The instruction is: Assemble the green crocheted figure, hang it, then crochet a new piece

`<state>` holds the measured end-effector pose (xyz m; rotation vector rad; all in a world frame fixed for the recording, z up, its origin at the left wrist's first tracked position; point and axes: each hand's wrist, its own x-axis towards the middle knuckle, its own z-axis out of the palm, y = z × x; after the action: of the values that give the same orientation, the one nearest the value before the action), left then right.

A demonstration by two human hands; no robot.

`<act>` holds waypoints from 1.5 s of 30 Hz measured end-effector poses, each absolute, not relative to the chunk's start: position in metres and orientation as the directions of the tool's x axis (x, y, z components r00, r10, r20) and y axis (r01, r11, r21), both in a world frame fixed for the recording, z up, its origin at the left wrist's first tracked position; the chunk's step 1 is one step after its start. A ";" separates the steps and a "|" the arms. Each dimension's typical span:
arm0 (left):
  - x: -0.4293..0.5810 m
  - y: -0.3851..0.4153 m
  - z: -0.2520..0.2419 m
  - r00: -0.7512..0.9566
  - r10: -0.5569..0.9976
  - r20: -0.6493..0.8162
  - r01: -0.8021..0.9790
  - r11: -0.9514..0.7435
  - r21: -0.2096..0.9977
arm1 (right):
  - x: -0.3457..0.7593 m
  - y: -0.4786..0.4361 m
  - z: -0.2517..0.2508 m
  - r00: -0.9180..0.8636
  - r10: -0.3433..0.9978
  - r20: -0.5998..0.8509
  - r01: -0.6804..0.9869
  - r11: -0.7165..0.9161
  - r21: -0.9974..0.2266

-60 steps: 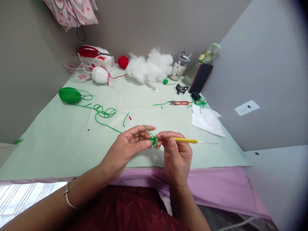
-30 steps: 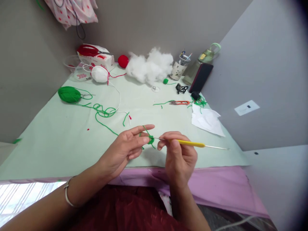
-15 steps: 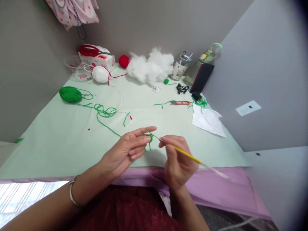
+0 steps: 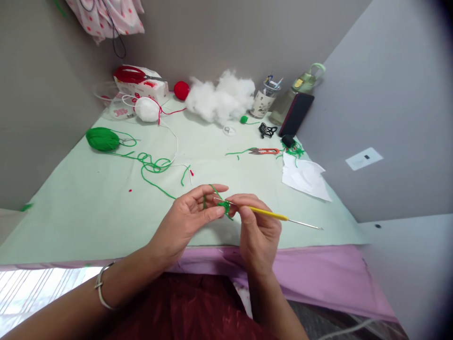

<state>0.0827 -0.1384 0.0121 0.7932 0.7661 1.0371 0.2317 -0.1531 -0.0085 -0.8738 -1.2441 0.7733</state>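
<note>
My left hand (image 4: pixel 189 215) pinches a small green crochet piece (image 4: pixel 223 206) between thumb and fingers, with green yarn looped over its raised index finger. My right hand (image 4: pixel 260 231) grips a yellow-handled crochet hook (image 4: pixel 269 213) like a pen. The hook's thin metal tip lies at the top of the green piece, by the strand running up to the index finger; whether it passes through a stitch I cannot tell. From my left hand the yarn trails across the table to loose green loops (image 4: pixel 154 163) and a green yarn ball (image 4: pixel 102 139).
Behind lie a white yarn ball (image 4: pixel 147 109), a red ball (image 4: pixel 181 90), white stuffing (image 4: pixel 221 97) and red-handled scissors (image 4: pixel 130 74) on a box. To the right are orange thread snips (image 4: pixel 265 151), white paper (image 4: pixel 304 177), a phone (image 4: pixel 296 114), a bottle (image 4: pixel 305 81) and a pen cup (image 4: pixel 264 100).
The hook has swung to a flatter angle, its tip moving left over the green piece. My right hand has come closer to my left, and the green piece has turned in the left fingers.
</note>
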 end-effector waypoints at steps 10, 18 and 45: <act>0.077 -0.134 0.015 0.521 0.819 -0.239 -0.496 0.519 0.696 | 0.235 -0.150 -0.010 0.147 0.942 0.301 -0.310 0.333 -0.891; 0.080 -0.134 0.010 0.453 0.874 -0.174 -0.451 0.393 0.802 | 0.236 -0.151 -0.008 0.115 0.955 0.272 -0.366 0.295 -0.882; 0.077 -0.138 0.009 0.314 0.938 -0.144 -0.356 0.257 0.898 | 0.244 -0.160 -0.001 0.109 0.874 0.474 -0.010 0.477 -0.879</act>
<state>0.0769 -0.1376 0.0088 0.8908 0.8076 1.0211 0.2445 -0.1605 -0.0014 -0.8612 -1.3038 0.7848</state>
